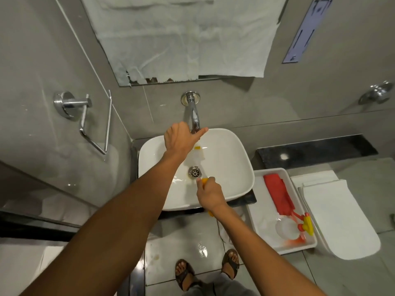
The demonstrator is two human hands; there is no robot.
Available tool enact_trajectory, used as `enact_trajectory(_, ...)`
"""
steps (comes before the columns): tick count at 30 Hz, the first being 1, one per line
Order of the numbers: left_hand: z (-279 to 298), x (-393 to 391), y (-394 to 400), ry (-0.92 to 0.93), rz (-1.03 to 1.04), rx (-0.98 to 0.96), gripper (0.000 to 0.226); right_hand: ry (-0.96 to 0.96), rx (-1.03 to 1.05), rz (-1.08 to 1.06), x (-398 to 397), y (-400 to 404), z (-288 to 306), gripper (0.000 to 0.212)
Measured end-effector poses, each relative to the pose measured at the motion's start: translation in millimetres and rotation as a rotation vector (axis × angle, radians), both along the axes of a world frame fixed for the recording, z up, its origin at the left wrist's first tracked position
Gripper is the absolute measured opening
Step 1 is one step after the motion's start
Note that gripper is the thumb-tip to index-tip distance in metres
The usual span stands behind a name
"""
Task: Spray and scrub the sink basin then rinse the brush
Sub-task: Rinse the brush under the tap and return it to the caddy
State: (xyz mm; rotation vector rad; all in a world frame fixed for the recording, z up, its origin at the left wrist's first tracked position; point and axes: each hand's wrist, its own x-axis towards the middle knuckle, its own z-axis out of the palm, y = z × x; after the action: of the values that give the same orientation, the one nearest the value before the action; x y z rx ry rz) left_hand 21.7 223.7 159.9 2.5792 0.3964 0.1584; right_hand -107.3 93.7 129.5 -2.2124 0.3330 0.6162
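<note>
Grey tiled walls surround a small bathroom, seen from above by someone standing at a washbasin. On the far left wall hangs a chrome towel holder [85, 118]. Moving right, a mirror [183, 39] above the basin is covered with white paper. Below it a chrome tap [193, 112] sticks out of the wall over a white sink basin [230, 159], with a metal drain [194, 172] at its centre. The left hand [181, 137] reaches to the spout's tip, thumb stretched across beneath it, fingers curled; whether it grips the spout cannot be told. Just right of the drain, the right hand [208, 193] is clenched around the yellow handle of a brush [204, 180]; the brush extends up the basin towards the tap, its head blurred. Further right, on the dark bench [316, 150], sits a white tray [256, 212] holding a red cloth [277, 193] and a spray bottle [301, 226] with a red and yellow trigger, lying down. A white toilet lid [337, 221] lies at far right. Below, two sandalled feet [230, 263] stand on the wet floor.
</note>
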Motion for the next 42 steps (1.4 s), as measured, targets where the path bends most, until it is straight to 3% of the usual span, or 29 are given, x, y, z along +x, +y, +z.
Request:
enact_trajectory(9,10.2,13.7,-20.3,0.059,0.106,0.019,0.039,-0.021,0.024,-0.029,-4.8,2.8,6.5,0.047)
enact_trajectory(17,6.8,11.6,-27.6,0.054,0.129,-0.169,0.028,-0.036,0.001,-0.033,-5.6,-3.0,3.1,0.045)
enact_trajectory(34,2.4,21.5,20.9,0.191,-0.293,-0.286,0.038,-0.099,-0.063,-0.008,-8.5,-1.7,-14.0,0.044)
enact_trajectory(42,-1.4,22.8,23.3,0.186,-0.307,-0.313,0.037,-0.101,0.179,-0.135,-2.5,-10.2,-12.5,0.043)
